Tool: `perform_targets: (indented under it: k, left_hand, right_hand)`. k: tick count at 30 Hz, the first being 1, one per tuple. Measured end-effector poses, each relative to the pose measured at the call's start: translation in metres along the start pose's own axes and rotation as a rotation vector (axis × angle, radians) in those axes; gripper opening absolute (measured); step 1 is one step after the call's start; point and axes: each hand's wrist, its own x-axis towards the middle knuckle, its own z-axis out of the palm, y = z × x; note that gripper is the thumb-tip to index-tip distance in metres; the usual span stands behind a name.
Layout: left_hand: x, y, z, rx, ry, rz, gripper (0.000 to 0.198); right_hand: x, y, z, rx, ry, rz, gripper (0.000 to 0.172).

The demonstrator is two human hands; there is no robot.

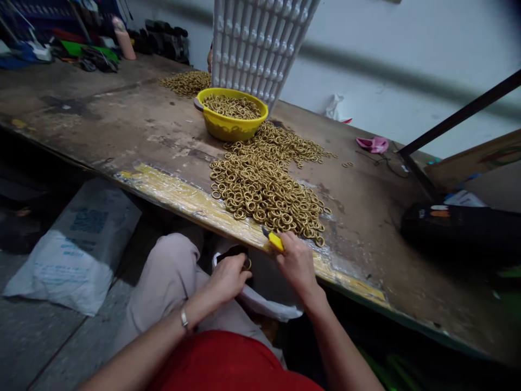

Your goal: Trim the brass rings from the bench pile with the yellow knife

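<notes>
Work surface: a long wooden workbench [134, 125], heavily stained and scuffed, with its near edge bound in yellowed tape [183, 198]. A large pile of brass rings [264, 184] is spread across the middle of the bench and reaches almost to that edge. Behind the pile stands a yellow bowl [228, 127] filled with the same rings, with a smaller heap [187, 82] further back. A white moulded tray [260, 43] stands on end behind the bowl. A pink item [372, 144] lies near the wall (it is too small to identify), and a black case [459, 228] rests at the right end. The far left corner holds assorted clutter.

Room: pale wall; grey floor with a printed white sack [77, 244] under the bench.

Hands: below the bench edge, over the lap, the left hand [228, 279] pinches a single ring [247, 264] in its fingertips. Just beside it, the right hand [297, 263] grips a yellow-handled cutter [275, 241] at the taped edge, close to the pile.
</notes>
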Motion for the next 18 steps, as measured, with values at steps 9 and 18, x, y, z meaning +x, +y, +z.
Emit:
perform_targets:
  k: [9, 18]
  left_hand:
    - [0.038, -0.034, 0.031, 0.311, -0.427, -0.209, 0.03]
    - [0.037, -0.067, -0.023, 0.462, -0.435, -0.31, 0.025]
  right_hand:
    - [0.005, -0.016, 0.012, -0.149, -0.062, 0.115, 0.032]
    - [0.01, -0.015, 0.016, -0.232, -0.065, 0.116, 0.013]
